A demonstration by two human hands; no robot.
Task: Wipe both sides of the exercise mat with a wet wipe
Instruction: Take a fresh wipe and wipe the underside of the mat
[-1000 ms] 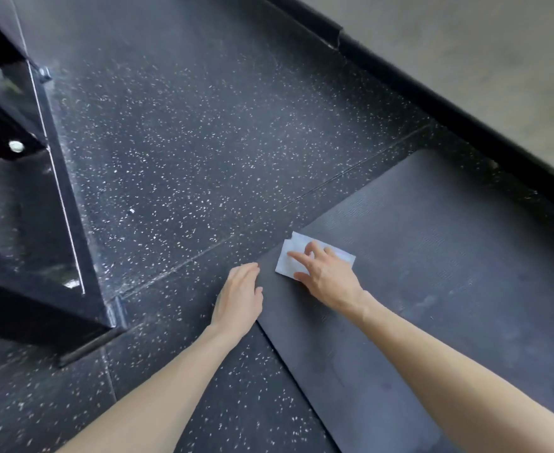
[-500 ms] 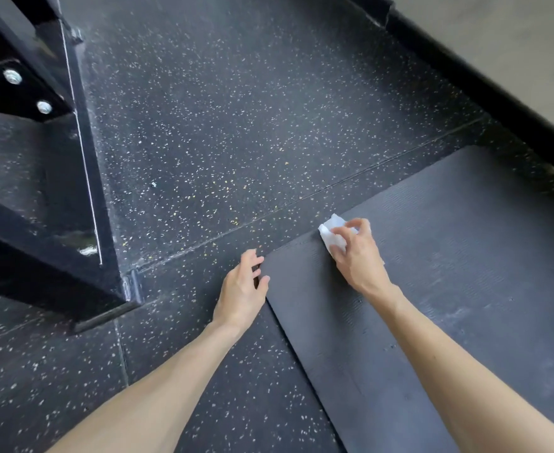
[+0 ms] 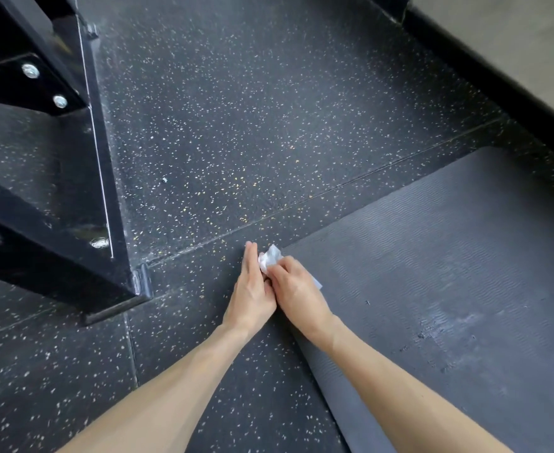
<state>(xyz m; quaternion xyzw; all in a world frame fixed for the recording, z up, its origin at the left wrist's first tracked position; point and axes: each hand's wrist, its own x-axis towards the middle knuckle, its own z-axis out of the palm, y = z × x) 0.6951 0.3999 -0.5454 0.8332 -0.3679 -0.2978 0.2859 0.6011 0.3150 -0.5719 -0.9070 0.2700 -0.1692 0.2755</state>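
my right hand (image 3: 294, 291) pinches a crumpled white wet wipe (image 3: 270, 256) at the corner of the grey ribbed exercise mat (image 3: 432, 273); my left hand (image 3: 250, 291) rests flat, fingers straight, alongside.

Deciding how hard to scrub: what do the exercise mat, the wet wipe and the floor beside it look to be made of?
Exercise mat: likely foam or soft rubber, matte grey, fine wavy ribbing, dull scuffed patches.
Wet wipe: thin white sheet, probably nonwoven fabric; it crumples and looks slightly translucent.
Floor: probably rubber tile, matte black with pale flecks and visible seams.
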